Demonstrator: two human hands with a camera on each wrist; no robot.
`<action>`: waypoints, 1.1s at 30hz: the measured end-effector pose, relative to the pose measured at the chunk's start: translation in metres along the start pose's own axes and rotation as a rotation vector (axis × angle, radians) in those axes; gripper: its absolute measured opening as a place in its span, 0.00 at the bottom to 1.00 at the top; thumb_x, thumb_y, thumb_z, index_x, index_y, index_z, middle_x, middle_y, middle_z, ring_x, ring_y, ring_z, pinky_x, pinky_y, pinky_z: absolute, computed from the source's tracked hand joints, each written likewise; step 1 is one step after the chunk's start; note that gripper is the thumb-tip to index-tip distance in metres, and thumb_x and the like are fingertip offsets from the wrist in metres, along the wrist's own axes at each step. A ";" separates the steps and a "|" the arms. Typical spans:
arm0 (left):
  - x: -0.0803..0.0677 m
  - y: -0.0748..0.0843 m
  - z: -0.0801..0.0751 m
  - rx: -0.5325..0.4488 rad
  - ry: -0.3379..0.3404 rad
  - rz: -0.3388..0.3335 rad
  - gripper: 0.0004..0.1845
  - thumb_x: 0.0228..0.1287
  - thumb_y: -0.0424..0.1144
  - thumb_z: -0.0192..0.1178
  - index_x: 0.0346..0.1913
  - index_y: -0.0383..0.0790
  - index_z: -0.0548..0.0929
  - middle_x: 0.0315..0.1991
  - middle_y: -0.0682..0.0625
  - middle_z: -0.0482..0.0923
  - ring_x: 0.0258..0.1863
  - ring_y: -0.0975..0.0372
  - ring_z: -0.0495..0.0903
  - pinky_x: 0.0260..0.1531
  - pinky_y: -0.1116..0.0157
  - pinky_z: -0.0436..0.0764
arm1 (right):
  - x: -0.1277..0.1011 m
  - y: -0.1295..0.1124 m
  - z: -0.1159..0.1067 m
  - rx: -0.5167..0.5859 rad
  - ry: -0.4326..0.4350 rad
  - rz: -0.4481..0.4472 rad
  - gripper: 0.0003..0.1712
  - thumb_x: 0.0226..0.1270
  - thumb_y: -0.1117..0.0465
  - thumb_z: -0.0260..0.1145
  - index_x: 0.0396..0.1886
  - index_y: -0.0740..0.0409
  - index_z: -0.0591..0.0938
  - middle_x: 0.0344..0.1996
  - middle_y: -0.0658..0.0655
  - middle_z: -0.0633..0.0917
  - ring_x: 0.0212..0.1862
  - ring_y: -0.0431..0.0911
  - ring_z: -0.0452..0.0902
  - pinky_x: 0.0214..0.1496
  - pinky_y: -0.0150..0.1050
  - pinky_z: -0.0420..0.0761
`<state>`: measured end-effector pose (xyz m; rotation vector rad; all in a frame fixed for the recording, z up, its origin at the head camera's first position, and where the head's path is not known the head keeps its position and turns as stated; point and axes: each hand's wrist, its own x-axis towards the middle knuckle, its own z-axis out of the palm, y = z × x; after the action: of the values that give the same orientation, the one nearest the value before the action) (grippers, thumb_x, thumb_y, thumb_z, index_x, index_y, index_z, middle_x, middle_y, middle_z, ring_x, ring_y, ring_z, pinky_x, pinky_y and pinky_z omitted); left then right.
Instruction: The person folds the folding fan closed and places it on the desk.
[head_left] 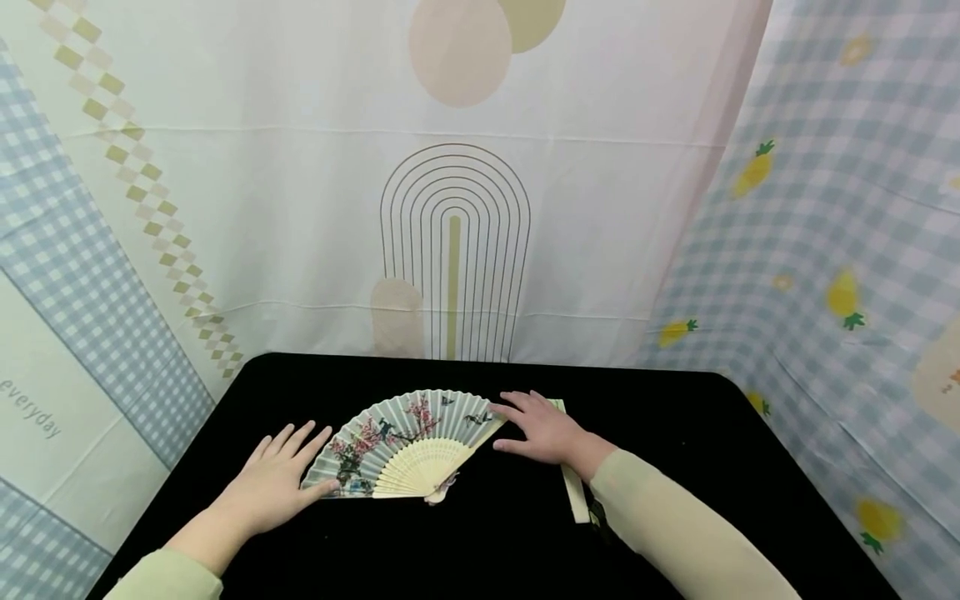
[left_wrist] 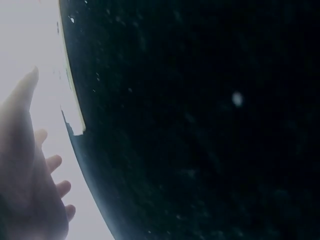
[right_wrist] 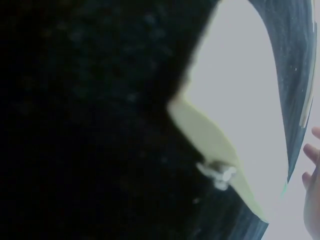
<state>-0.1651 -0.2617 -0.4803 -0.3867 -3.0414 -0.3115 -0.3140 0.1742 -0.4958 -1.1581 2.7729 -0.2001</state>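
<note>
Black table [head_left: 675,433]; both hands flat at open fan [head_left: 408,442].

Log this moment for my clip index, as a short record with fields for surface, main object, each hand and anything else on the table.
surface: black table, patterned cloths hung behind it
main object: folding fan, spread open and lying flat, painted with blossoms and birds, pale ribs
left hand: flat on the table, fingers straight, touching the fan's left edge
right hand: flat, fingertips on the fan's right edge
other: pale narrow strip, partly under the right hand and sleeve; cannot tell what it is
</note>
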 end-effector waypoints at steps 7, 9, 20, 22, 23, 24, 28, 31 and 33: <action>-0.001 -0.007 0.004 0.000 -0.019 -0.027 0.48 0.62 0.73 0.53 0.75 0.43 0.65 0.72 0.34 0.60 0.69 0.33 0.57 0.66 0.31 0.54 | 0.009 0.004 0.001 -0.018 0.007 -0.004 0.45 0.69 0.24 0.45 0.78 0.42 0.62 0.76 0.57 0.60 0.76 0.51 0.53 0.79 0.55 0.47; -0.001 -0.008 0.004 -0.010 -0.030 -0.033 0.48 0.61 0.73 0.53 0.75 0.43 0.65 0.72 0.34 0.60 0.69 0.33 0.57 0.65 0.31 0.54 | 0.011 0.005 0.002 -0.037 0.012 -0.002 0.46 0.69 0.24 0.44 0.78 0.43 0.62 0.76 0.57 0.60 0.76 0.51 0.53 0.78 0.55 0.48; -0.002 -0.017 0.011 -0.045 -0.103 -0.069 0.51 0.61 0.76 0.49 0.75 0.41 0.64 0.73 0.32 0.57 0.69 0.31 0.54 0.64 0.28 0.53 | 0.017 0.010 0.004 -0.087 -0.017 0.029 0.47 0.69 0.24 0.44 0.79 0.43 0.60 0.76 0.56 0.60 0.76 0.52 0.52 0.78 0.56 0.49; -0.003 -0.017 0.011 -0.050 -0.111 -0.075 0.50 0.61 0.75 0.49 0.75 0.41 0.64 0.73 0.31 0.56 0.70 0.31 0.54 0.64 0.28 0.53 | 0.018 0.011 0.003 -0.082 -0.029 0.039 0.47 0.69 0.24 0.44 0.79 0.44 0.59 0.76 0.56 0.60 0.77 0.52 0.51 0.78 0.55 0.49; -0.004 -0.016 0.011 -0.052 -0.110 -0.077 0.50 0.61 0.75 0.50 0.75 0.41 0.64 0.73 0.32 0.56 0.70 0.31 0.54 0.64 0.28 0.53 | 0.018 0.011 0.003 -0.084 -0.037 0.046 0.48 0.68 0.23 0.43 0.79 0.43 0.58 0.77 0.56 0.59 0.77 0.52 0.51 0.78 0.55 0.48; -0.004 -0.016 0.011 -0.052 -0.110 -0.079 0.50 0.61 0.76 0.50 0.75 0.41 0.64 0.74 0.32 0.56 0.70 0.32 0.54 0.64 0.29 0.53 | 0.019 0.011 0.003 -0.085 -0.039 0.048 0.48 0.68 0.23 0.43 0.79 0.44 0.58 0.77 0.56 0.59 0.77 0.53 0.51 0.78 0.55 0.49; -0.004 -0.017 0.012 -0.046 -0.108 -0.079 0.51 0.61 0.75 0.51 0.75 0.41 0.64 0.74 0.32 0.56 0.70 0.32 0.54 0.64 0.29 0.54 | 0.022 0.011 0.003 -0.065 -0.048 0.071 0.49 0.68 0.23 0.43 0.79 0.46 0.59 0.77 0.56 0.59 0.77 0.53 0.50 0.78 0.55 0.50; -0.003 -0.018 0.012 -0.063 -0.121 -0.084 0.51 0.60 0.75 0.51 0.76 0.41 0.63 0.74 0.32 0.54 0.71 0.32 0.52 0.64 0.29 0.52 | 0.024 0.011 0.004 -0.038 -0.057 0.087 0.49 0.68 0.23 0.43 0.79 0.48 0.59 0.77 0.57 0.58 0.77 0.54 0.49 0.78 0.55 0.50; -0.003 -0.018 0.011 -0.071 -0.131 -0.086 0.51 0.60 0.76 0.51 0.76 0.41 0.63 0.75 0.32 0.54 0.71 0.32 0.51 0.64 0.29 0.51 | 0.025 0.011 0.003 -0.022 -0.069 0.097 0.50 0.68 0.23 0.43 0.79 0.48 0.59 0.77 0.57 0.57 0.77 0.53 0.49 0.78 0.55 0.50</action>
<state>-0.1673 -0.2768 -0.4947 -0.2924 -3.1882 -0.4159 -0.3383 0.1638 -0.5028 -1.0128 2.7690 -0.1176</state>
